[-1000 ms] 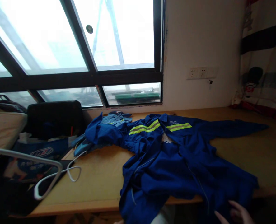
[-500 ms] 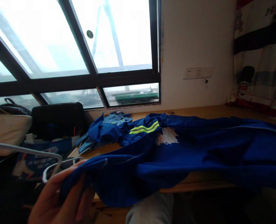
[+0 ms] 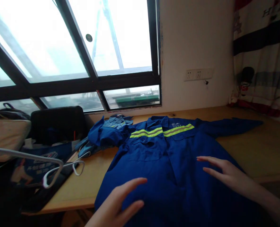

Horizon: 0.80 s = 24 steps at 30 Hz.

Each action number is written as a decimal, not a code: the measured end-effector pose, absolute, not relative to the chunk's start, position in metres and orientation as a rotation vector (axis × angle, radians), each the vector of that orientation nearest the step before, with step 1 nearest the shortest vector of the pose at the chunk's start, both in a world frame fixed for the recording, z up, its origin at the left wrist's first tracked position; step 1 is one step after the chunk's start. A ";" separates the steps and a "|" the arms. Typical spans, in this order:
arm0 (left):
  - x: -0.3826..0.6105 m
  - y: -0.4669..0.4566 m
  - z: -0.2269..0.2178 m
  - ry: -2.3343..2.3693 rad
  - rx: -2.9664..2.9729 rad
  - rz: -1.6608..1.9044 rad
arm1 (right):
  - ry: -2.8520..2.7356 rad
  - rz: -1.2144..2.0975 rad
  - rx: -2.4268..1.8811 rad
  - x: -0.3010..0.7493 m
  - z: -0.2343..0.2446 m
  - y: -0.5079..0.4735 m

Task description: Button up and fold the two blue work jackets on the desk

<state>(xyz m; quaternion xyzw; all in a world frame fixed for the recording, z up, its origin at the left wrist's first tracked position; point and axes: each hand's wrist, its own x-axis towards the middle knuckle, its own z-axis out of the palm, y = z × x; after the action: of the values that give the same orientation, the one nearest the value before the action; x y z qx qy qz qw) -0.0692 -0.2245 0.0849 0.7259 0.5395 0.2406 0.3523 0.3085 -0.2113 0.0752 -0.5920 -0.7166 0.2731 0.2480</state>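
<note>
A dark blue work jacket lies front side up across the wooden table, its lower part reaching over the near edge. Yellow-green and grey reflective bands cross its chest, with white lettering above the right-hand one. Over the lower left of the jacket is my left hand, fingers apart and holding nothing. On the other side my right hand hovers over or rests lightly on the cloth, fingers stretched out; contact is hard to tell. One sleeve extends to the right, and the other is bunched at the left.
Lighter blue clothing lies behind the bunched sleeve. A white bent tube or cable reaches in at the left. Beyond are a dark blue printed bag and a black chair back. Window, wall sockets and curtain stand behind.
My left hand has let go of the jacket's raised edge. The front panel has dropped flat, covering the pale inner label and showing both reflective bands. My right hand has come into view.
</note>
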 end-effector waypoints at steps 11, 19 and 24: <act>-0.047 -0.073 -0.003 1.750 2.391 0.090 | -2.110 0.286 -2.003 0.306 -0.024 -0.127; -0.045 -0.039 -0.001 1.782 2.462 0.144 | -2.039 0.173 -2.145 0.296 -0.030 -0.086; -0.053 -0.071 -0.006 1.753 2.521 0.145 | -2.078 0.046 -2.141 0.294 -0.032 -0.116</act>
<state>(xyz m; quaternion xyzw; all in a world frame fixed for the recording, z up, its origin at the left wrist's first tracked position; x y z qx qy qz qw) -0.0533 -0.0713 -0.0057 0.8196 0.5700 0.0472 0.0337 0.2945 -0.1161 -0.0320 -0.7153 -0.6942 0.0152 0.0786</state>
